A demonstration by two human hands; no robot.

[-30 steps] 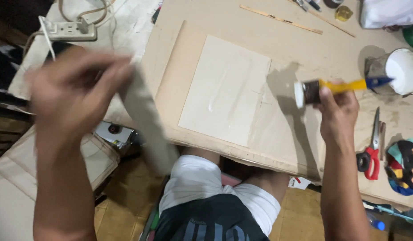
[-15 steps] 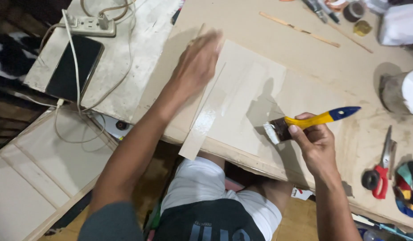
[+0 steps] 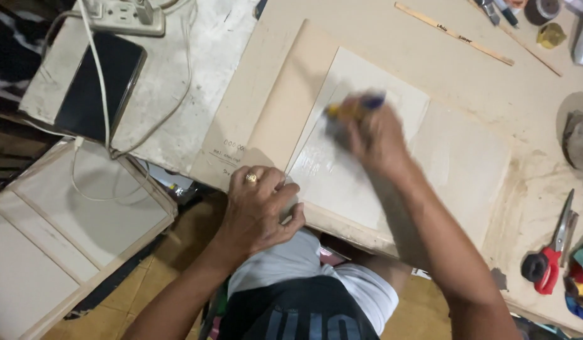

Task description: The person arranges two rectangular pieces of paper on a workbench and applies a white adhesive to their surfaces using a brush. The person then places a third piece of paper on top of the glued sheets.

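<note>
Head view: right hand (image 3: 376, 135) clamped on yellow-blue brush (image 3: 354, 107), blurred, over white sheet (image 3: 341, 170) at worktop's near edge; left hand (image 3: 260, 204) pressing sheet's near-left corner; near half glistens wet, far half looks dry.

Left hand (image 3: 261, 204): moved off upper part of pale sheet (image 3: 360, 148), down to near corner of sheet at board's near edge; now pressing there, fingers curled, ring showing.
Right hand (image 3: 374, 135): shifted from sheet's right edge, near table edge, up and left onto sheet's middle; motion-blurred.
Brush (image 3: 353, 108): yellow-and-blue handle, formerly pointing right and clear of sheet, now over sheet's upper part, bristles hidden under hand.
Sheet: wet sheen now visible on lower left part.
</note>
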